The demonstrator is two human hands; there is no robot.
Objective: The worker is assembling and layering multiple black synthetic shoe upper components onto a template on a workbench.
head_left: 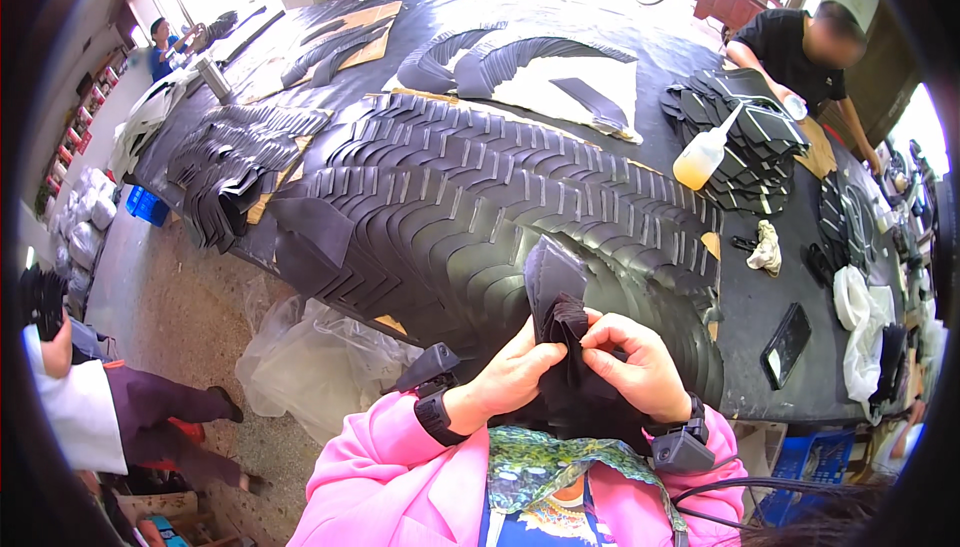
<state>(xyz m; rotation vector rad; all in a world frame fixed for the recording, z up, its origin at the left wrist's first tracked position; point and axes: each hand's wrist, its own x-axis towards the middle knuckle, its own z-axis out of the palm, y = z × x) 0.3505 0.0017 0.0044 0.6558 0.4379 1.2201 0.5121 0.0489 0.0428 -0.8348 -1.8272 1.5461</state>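
Note:
Close to my body, my left hand (512, 372) is closed round a small stack of dark, flat cut pieces (553, 277) that look like leather or synthetic sheet. Their upper end stands up and the lower layers fan out in folds. From the other side my right hand (636, 365) pinches the edge of those fanned layers between thumb and fingers. Just beyond my hands, long overlapping rows of similar dark curved pieces (420, 202) cover the table, many with a pale strip along one edge. What lies under my hands is hidden.
On the black table (690, 37) are a squeeze bottle of yellowish liquid (700, 159), a phone (786, 345), a crumpled cloth (766, 249) and more stacked pieces (240, 162). A co-worker (805, 62) leans over the far right. Clear plastic bags (310, 362) lie on the floor at left, near another person (110, 402).

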